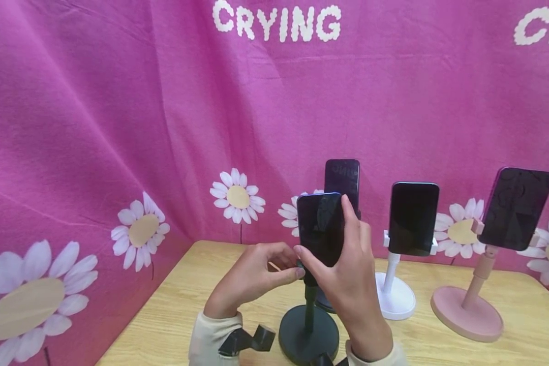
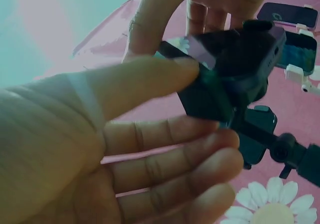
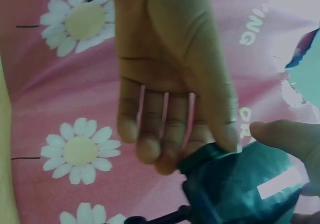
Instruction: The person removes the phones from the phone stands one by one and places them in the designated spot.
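A dark smartphone stands upright in the clamp at the top of a dark green phone stand. My right hand grips the phone from the right, fingers along its right edge and thumb across its lower left. My left hand pinches the stand's clamp at the phone's lower left corner. From the left wrist, the left thumb presses the clamp's edge while the other fingers bend below it. In the right wrist view, the clamp meets the left thumb tip, and the phone shows beside it.
Behind stands another dark phone, partly hidden. To the right are a phone on a white stand and one on a pink stand. The wooden table backs onto a pink daisy cloth.
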Demonstrator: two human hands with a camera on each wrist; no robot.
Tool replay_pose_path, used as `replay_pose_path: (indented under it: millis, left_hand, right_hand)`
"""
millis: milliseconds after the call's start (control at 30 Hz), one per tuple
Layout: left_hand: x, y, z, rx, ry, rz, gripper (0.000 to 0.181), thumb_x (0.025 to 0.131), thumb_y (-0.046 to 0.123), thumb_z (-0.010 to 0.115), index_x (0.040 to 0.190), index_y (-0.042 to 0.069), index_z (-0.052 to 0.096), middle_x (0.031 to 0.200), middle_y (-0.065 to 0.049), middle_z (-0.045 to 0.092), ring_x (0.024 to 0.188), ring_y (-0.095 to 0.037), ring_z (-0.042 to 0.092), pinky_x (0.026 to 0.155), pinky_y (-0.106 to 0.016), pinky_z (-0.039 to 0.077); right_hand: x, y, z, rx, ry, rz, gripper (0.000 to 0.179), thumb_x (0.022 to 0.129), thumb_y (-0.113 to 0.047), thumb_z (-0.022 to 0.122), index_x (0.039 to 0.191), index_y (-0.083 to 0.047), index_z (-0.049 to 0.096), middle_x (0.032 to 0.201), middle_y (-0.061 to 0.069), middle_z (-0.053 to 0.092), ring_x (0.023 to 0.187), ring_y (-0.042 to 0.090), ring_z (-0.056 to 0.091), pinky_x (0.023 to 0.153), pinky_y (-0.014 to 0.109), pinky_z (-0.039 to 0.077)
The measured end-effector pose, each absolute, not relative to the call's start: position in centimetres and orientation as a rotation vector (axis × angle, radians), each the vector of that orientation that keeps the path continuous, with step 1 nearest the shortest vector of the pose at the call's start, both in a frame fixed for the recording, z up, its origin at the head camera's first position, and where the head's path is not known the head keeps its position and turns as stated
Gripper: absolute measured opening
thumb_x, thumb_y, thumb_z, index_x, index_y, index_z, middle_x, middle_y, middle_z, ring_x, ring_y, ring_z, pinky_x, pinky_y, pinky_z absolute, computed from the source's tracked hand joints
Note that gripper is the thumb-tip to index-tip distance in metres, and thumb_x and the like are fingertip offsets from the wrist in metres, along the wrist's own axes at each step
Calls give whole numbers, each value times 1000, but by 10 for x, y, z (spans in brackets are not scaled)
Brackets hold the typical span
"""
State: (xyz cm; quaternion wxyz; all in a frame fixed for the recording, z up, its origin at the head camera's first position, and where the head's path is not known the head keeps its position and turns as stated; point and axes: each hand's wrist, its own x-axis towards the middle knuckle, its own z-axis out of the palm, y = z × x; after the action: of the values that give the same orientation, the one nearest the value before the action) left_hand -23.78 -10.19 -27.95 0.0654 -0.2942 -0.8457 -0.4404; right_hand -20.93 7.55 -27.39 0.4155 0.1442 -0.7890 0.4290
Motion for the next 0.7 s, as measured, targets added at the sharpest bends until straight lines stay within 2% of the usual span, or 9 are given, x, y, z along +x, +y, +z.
replay_pose_path:
  millis: [400,700]
  left_hand:
    - [-244,-103,-282,-1026,-2481,-1293,13,83,28,76,88,24,65,78,11,65,75,-7,63,69,-28,55]
    - [-253,-102,-291,-1100,-2409,-1310,12,83,24,73,88,24,62,76,11,62,74,-9,60,68,-30,54]
  right_hand:
    - [-216,68,-279,323,-1891,1052,109,64,-20,90,152,-22,25,122,19,46,104,26,50,77,47,53]
    - [-218,65,-283,339,-1818,1039,104,66,-20,88,151,-18,29,120,19,51,101,26,50,74,44,50]
